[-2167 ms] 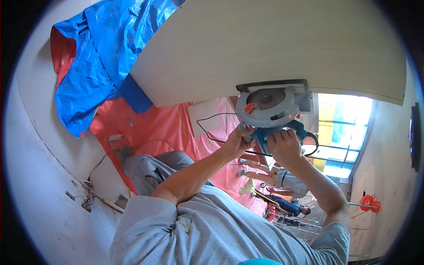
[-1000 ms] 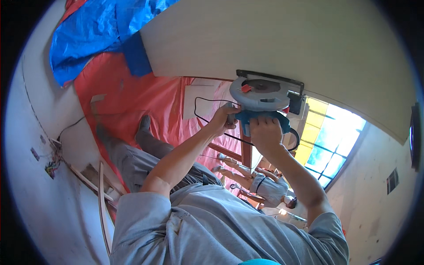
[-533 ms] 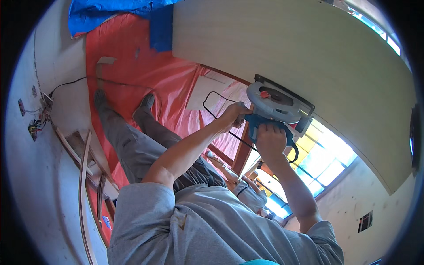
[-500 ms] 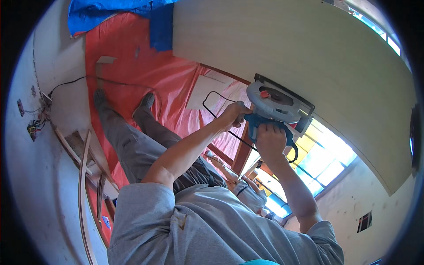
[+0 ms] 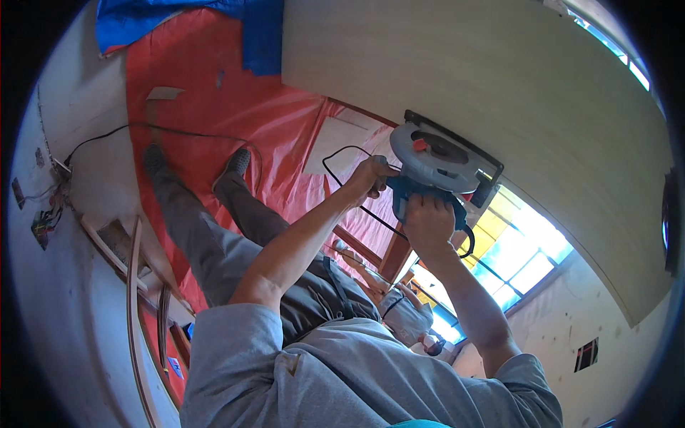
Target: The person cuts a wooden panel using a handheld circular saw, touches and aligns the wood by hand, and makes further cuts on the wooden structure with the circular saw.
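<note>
Against half a second ago, the circular saw [image 5: 428,173] sits slightly further left, right of frame centre, still at the pale panel's [image 5: 514,78] edge. Grip: left hand [image 5: 371,178] and right hand [image 5: 429,220] closed on it; control appears maintained.

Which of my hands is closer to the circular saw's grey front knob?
Left. Your left hand grips the grey front knob; your right hand sits right of it, on the teal handle.
</note>
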A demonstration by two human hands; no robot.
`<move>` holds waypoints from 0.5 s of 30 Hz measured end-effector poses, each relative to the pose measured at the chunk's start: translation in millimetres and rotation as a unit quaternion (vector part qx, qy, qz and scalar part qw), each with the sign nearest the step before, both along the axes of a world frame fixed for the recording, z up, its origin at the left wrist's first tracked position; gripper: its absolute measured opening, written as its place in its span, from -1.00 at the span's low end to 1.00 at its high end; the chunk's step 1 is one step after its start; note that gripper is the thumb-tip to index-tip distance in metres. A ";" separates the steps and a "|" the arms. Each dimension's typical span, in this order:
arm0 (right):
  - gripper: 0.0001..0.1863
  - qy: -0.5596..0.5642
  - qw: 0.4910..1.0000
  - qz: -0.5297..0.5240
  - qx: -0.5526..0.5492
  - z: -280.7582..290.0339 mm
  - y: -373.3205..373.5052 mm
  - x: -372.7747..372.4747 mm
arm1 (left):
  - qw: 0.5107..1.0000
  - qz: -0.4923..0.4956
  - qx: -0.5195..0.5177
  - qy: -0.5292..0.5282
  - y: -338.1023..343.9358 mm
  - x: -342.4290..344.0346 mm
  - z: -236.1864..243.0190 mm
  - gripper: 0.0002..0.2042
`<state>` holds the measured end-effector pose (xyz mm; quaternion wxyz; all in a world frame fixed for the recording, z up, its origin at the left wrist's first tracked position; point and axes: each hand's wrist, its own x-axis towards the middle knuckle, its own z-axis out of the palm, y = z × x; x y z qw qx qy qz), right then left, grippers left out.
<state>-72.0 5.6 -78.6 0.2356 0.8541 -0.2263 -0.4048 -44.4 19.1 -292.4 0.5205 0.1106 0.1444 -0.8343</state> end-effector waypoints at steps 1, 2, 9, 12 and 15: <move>-0.90 0.002 1.000 -0.002 -0.001 -5.6 0.0 0.7 | 1.000 -0.002 -0.001 0.002 -0.7 -1.1 -6.7 -0.74; -0.90 -0.006 1.000 0.005 -0.001 -11.1 -0.1 1.5 | 1.000 0.000 0.003 0.001 -1.8 -2.6 -12.7 -0.75; -0.91 -0.002 1.000 -0.024 0.007 -41.0 -7.7 -3.0 | 1.000 0.016 -0.016 -0.010 -8.0 -3.9 -42.7 -0.78; -0.90 0.004 0.999 -0.030 0.011 -54.8 -10.1 3.7 | 1.000 0.013 -0.011 0.001 -11.2 0.9 -51.7 -0.80; -0.87 0.009 0.999 -0.031 0.006 -58.9 -13.0 6.9 | 1.000 0.002 0.000 0.020 -16.4 3.3 -62.2 -0.80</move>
